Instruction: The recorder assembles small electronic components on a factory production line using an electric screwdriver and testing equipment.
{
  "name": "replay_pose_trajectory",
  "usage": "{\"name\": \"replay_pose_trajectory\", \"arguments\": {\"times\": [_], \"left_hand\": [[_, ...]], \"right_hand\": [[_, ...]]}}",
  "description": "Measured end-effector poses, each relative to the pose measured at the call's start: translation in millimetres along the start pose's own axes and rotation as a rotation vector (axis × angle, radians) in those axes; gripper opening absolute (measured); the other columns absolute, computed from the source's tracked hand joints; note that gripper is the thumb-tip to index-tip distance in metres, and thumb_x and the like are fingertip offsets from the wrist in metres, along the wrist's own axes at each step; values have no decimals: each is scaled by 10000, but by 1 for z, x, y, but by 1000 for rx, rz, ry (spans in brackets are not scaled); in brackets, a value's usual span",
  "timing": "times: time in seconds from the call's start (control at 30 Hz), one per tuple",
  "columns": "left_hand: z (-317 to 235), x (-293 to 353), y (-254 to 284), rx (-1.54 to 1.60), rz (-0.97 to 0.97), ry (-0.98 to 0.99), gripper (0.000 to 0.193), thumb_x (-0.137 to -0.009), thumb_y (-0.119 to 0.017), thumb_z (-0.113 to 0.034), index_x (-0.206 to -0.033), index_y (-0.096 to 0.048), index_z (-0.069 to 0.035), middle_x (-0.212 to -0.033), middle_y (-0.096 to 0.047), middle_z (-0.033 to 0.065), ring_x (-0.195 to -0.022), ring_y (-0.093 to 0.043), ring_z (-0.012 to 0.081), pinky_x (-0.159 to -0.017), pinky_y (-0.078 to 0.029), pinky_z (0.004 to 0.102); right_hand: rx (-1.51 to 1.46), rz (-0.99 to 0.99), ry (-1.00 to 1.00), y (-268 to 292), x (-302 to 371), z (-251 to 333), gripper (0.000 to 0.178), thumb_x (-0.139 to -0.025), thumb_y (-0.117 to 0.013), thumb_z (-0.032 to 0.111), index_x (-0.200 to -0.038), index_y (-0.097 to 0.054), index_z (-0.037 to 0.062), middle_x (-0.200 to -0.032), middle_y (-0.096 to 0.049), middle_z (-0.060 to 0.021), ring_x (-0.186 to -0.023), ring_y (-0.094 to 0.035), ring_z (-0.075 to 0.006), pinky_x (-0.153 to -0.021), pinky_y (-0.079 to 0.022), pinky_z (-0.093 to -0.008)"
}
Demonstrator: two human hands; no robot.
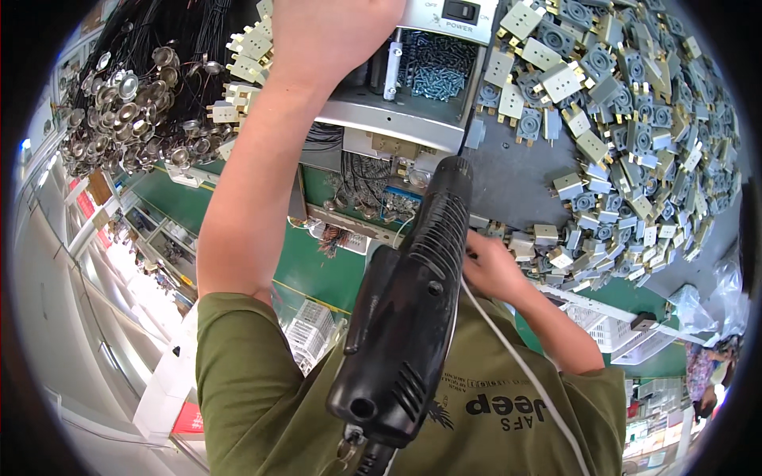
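Note:
At the top, my left hand (337, 36) is over the left side of a grey screw feeder (389, 111) with a power switch. Its fingers run out of the picture, so what they touch is hidden. A black electric screwdriver (421, 278) hangs upright in front of my chest, and neither hand visibly grips it. Just right of its upper part is my right hand (496, 268), fingers curled and partly hidden behind the tool. Whatever they hold cannot be made out. Dark and bluish screws (436, 79) fill the feeder's tray.
Many grey and cream plastic blocks with brass terminals (627, 143) are heaped on the dark tabletop (516, 178) at right. Round metal caps on black wires (127, 107) lie at left. A white cable (524, 361) crosses my shirt. Another person (706, 377) is at far right.

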State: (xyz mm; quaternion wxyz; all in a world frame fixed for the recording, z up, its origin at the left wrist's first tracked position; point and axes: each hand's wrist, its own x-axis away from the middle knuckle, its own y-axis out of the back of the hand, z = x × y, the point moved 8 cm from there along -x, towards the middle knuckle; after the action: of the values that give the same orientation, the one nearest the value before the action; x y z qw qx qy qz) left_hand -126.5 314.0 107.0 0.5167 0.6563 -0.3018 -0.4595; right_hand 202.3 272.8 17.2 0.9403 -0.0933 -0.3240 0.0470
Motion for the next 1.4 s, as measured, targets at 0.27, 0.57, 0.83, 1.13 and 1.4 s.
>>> {"name": "replay_pose_trajectory", "arguments": {"times": [0.27,0.57,0.83,1.13,1.4], "left_hand": [[-30,-23,28,342,40,208,253,-1010,-540,-187,-958,-708,-4,-890,-690,192,-861,-669,393,-774,-520,443],[-26,-18,20,407,-2,172,256,-1003,-547,-190,-958,-718,-5,-893,-698,195,-858,-677,390,-774,-527,443],[-31,-22,24,432,77,257,356,-1049,-503,-274,-985,-735,-11,-881,-702,184,-843,-687,349,-765,-520,405],[-32,-24,24,388,99,275,351,-1051,-494,-260,-974,-730,-11,-881,-703,179,-855,-688,345,-775,-519,407],[-35,-23,25,368,34,176,299,-1028,-509,-203,-948,-722,-10,-900,-699,194,-878,-676,384,-792,-521,444]], "right_hand": [[-113,34,145,-39,-27,-6,133,-962,-603,76,-1055,-632,-14,-963,-714,-222,-902,-678,-442,-766,-530,-467],[-141,-82,175,-46,-17,-26,158,-959,-594,27,-1108,-642,9,-919,-694,-203,-818,-691,-387,-742,-535,-407],[-59,-177,-11,-38,18,-52,145,-994,-582,47,-1125,-634,10,-1012,-721,-179,-911,-708,-359,-786,-556,-394],[180,-118,150,-46,22,-64,176,-935,-622,54,-1108,-655,39,-953,-697,-191,-875,-671,-405,-760,-543,-448],[-55,-41,227,-68,-16,-25,162,-992,-588,110,-1124,-627,25,-975,-742,-133,-885,-721,-319,-782,-553,-386]]}}
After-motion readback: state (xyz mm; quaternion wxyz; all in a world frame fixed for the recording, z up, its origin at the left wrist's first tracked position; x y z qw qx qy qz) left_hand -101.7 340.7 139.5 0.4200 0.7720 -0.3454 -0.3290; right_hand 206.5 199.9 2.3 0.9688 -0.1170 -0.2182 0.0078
